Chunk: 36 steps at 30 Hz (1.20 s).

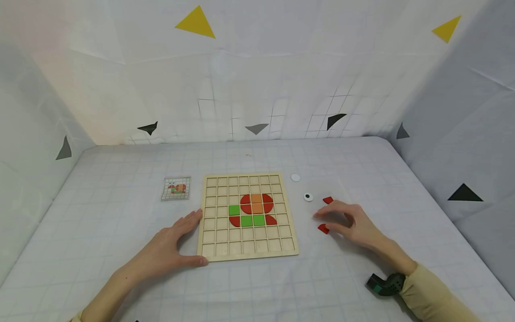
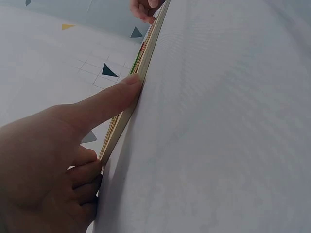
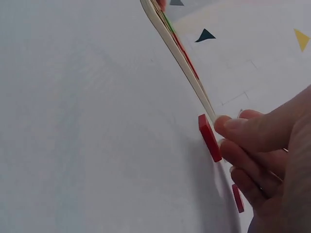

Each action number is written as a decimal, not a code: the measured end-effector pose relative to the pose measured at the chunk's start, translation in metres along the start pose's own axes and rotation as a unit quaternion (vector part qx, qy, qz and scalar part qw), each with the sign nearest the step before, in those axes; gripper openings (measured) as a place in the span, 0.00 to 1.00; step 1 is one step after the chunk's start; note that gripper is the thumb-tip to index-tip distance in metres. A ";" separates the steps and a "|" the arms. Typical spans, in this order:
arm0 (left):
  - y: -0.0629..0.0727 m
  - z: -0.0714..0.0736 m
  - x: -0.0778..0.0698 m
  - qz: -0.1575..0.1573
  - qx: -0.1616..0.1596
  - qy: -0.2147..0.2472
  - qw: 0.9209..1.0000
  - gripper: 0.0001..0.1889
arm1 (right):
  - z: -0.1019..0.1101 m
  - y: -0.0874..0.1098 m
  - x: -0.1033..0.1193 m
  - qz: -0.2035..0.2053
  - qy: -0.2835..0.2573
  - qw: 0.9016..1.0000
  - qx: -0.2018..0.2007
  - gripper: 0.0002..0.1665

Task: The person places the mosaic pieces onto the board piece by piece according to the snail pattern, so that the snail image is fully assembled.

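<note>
A square wooden grid board [image 1: 249,258] lies on the cloth with green squares, orange squares and red curved pieces in its cells. My left hand [image 1: 166,248] rests along its left side, the thumb touching the near left corner and the fingers at the left edge. To the right of the board my right hand [image 1: 356,223] hovers low with thumb and forefinger apart. One red piece [image 1: 323,228] lies right at the thumb tip, a second red piece [image 1: 328,200] just beyond the fingers. In the right wrist view, the nearer red piece [image 3: 210,138] shows beside the fingertips.
A small picture card [image 1: 175,188] with a coloured figure on a grid lies left of the board. Between board and right hand are a white disc [image 1: 295,177] and an eye disc [image 1: 308,197]. White cloth walls [image 1: 257,80] with triangles enclose the table's back and sides.
</note>
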<state>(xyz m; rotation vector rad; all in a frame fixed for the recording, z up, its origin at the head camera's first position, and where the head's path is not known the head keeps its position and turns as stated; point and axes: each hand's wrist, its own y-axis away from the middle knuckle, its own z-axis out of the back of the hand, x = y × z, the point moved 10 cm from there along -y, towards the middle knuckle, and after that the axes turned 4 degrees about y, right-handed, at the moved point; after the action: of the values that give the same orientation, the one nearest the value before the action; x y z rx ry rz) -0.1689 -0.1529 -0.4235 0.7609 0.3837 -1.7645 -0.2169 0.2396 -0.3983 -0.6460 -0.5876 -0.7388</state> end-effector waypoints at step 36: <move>-0.001 0.000 0.000 0.000 -0.002 -0.004 1.000 0.61 | -0.003 -0.012 -0.002 -0.041 0.097 0.994 -0.028 0.20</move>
<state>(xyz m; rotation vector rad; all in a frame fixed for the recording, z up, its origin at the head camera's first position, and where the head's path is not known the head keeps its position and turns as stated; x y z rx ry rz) -0.1694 -0.1528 -0.4240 0.7517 0.3821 -1.7656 -0.2264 0.2312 -0.3981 -0.5959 -0.4167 -0.8860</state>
